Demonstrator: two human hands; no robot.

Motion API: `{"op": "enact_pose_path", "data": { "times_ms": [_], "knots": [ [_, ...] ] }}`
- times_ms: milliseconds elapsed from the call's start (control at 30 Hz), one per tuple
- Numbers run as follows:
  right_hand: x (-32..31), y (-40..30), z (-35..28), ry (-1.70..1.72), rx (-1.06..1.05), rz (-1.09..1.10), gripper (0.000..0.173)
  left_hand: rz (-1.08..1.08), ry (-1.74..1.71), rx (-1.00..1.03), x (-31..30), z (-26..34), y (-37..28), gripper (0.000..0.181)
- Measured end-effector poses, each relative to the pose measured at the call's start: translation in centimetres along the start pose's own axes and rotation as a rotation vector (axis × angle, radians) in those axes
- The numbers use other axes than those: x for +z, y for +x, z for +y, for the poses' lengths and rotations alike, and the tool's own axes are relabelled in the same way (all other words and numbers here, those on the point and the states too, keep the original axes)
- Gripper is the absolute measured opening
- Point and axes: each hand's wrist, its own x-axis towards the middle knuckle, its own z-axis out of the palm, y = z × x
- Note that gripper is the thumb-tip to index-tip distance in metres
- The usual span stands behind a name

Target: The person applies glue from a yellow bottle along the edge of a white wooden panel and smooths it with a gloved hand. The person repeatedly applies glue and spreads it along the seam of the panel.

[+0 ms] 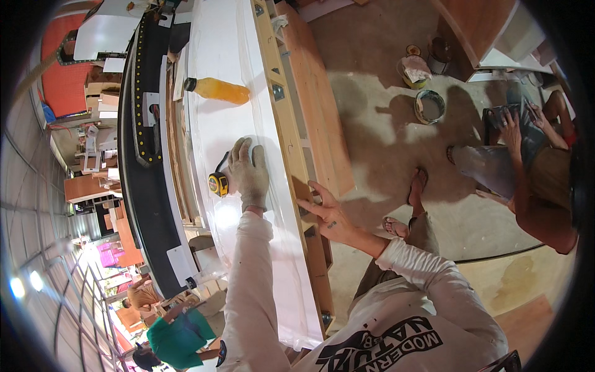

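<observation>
My left hand (pixel 249 174), in a knitted work glove, lies palm down on a long white panel (pixel 232 125) with its fingers spread a little. Just left of it sits a yellow and black tape measure (pixel 217 184) with a dark strap. My bare right hand (pixel 331 215) is at the panel's right side, fingers apart, by the wooden frame (pixel 296 153) under the panel. Its fingertips are at the frame's edge; whether they touch it is hard to tell. Farther up the panel, a plastic bottle of orange liquid (pixel 218 90) lies on its side.
A long wooden board (pixel 316 102) runs beside the frame. On the concrete floor stand a bucket (pixel 429 107) and a can with a cloth (pixel 416 69). A seated person (pixel 511 139) is at the right. Left of the panel is a long black machine beam (pixel 139 186).
</observation>
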Motion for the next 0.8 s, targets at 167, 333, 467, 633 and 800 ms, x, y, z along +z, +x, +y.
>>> {"op": "enact_pose_path", "data": {
  "times_ms": [167, 333, 467, 633, 800],
  "knots": [
    [0.0, -1.1, 0.2, 0.089, 0.012, 0.021, 0.077, 0.012, -0.046, 0.015, 0.0, 0.2, 0.1, 0.035],
    [0.0, 2.3, -1.3, 0.056, 0.026, 0.097, 0.068, 0.004, -0.053, 0.003, 0.0, 0.2, 0.2, 0.035],
    [0.1, 2.0, -0.7, 0.057, -0.034, 0.039, 0.064, 0.047, -0.035, 0.001, -0.3, -0.4, -0.2, 0.034],
    [-1.2, 4.8, -0.5, 0.004, -0.098, 0.067, 0.064, 0.071, 0.008, 0.012, -0.1, -0.1, 0.2, 0.034],
    [-1.8, 5.9, -1.2, -0.109, -0.152, -0.041, 0.066, 0.082, 0.034, -0.027, -0.2, 0.0, -0.1, 0.035]
  ]
}}
